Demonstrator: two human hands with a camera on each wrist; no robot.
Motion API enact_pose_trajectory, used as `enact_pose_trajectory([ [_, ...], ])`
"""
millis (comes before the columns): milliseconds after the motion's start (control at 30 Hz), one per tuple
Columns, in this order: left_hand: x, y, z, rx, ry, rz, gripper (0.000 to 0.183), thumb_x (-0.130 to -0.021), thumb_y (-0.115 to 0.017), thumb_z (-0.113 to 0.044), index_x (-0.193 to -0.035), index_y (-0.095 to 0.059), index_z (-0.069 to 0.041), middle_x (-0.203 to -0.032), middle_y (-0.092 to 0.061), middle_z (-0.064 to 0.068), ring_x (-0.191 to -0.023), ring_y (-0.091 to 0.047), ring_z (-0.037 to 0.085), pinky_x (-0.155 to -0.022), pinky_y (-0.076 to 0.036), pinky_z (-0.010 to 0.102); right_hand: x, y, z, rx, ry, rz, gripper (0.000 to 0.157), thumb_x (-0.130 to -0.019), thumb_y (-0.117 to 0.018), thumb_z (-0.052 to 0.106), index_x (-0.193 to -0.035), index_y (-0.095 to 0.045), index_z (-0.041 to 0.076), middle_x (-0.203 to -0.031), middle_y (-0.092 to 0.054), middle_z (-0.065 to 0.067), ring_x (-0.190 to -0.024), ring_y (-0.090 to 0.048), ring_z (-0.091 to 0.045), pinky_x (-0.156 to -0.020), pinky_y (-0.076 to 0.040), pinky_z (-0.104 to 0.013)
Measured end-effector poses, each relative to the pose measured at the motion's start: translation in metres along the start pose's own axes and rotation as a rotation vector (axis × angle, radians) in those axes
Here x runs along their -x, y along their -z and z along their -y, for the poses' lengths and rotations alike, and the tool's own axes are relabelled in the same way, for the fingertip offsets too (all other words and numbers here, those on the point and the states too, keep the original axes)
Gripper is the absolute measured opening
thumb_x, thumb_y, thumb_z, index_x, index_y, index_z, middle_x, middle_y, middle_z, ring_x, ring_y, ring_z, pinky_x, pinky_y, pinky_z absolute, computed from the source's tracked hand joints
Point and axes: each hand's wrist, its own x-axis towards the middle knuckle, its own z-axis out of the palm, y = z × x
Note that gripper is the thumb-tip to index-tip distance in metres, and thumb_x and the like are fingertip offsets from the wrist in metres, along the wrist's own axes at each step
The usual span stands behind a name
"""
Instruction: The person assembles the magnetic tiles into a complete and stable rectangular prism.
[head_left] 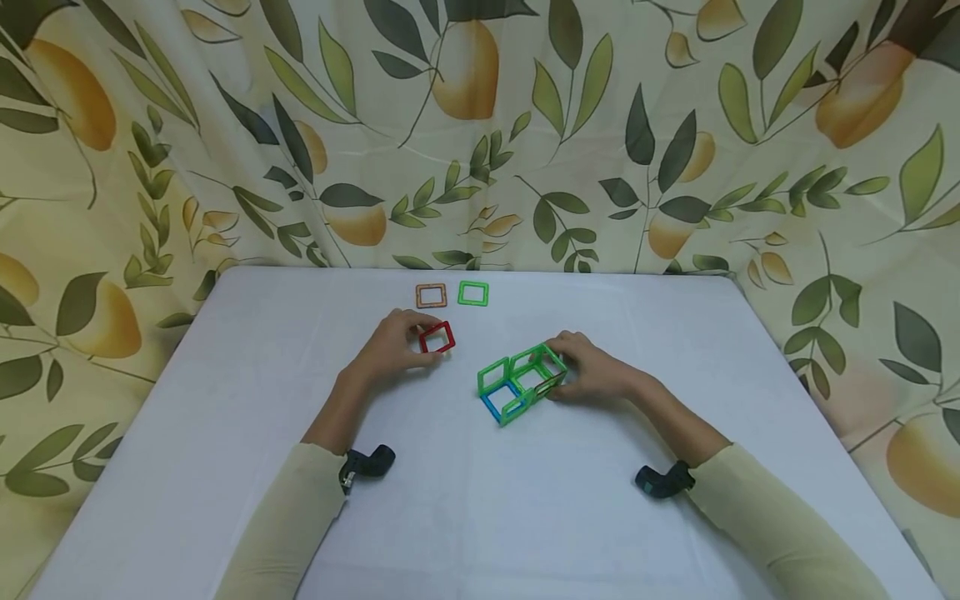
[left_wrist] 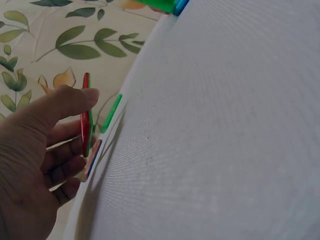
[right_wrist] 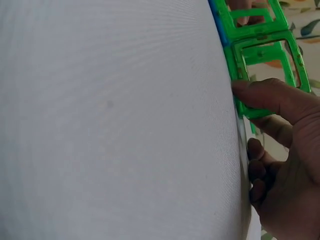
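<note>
My left hand (head_left: 393, 342) pinches a red square magnetic tile (head_left: 437, 337) between thumb and fingers, tilted above the table. In the left wrist view the red tile (left_wrist: 85, 117) stands edge-on, a green edge along its side. On the right, my right hand (head_left: 592, 367) grips the end of a structure of joined green frame tiles (head_left: 517, 379) with a blue tile (head_left: 501, 402) at its base. Its thumb presses the near green tile (right_wrist: 262, 112) in the right wrist view. The structure's open frames stand upright around its base, low at the table.
Two loose frame tiles lie at the table's far edge: an orange one (head_left: 431, 296) and a green one (head_left: 473, 293). A white cloth covers the table (head_left: 465, 517). Behind hangs a curtain (head_left: 525, 167) printed with leaves and fruit.
</note>
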Motion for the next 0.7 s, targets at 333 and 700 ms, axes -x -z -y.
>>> enact_pose_trajectory([
  [333, -0.0012, -0.0001, -0.0002, 0.032, -0.023, 0.002, 0.055, -0.085, -0.088, -0.018, -0.134, -0.069, -0.003, -0.121, -0.068, 0.012, -0.112, -0.058, 0.03, -0.095, -0.052, 0.045, 0.0005, -0.0027, -0.0044, -0.003, -0.005, -0.044, 0.056, -0.078, -0.093, 0.021, -0.127, -0.066, 0.014, -0.117, -0.058, -0.004, -0.11, -0.042, -0.025, -0.092, -0.039, -0.045],
  [700, -0.001, -0.0002, -0.0026, 0.049, -0.028, 0.009, 0.054, -0.085, -0.088, -0.018, -0.133, -0.069, -0.004, -0.117, -0.069, 0.01, -0.11, -0.06, 0.029, -0.095, -0.052, 0.045, 0.0005, -0.0023, -0.002, 0.053, -0.041, -0.081, 0.054, -0.077, -0.091, 0.021, -0.124, -0.066, 0.012, -0.114, -0.057, -0.005, -0.109, -0.044, -0.027, -0.091, -0.042, -0.046],
])
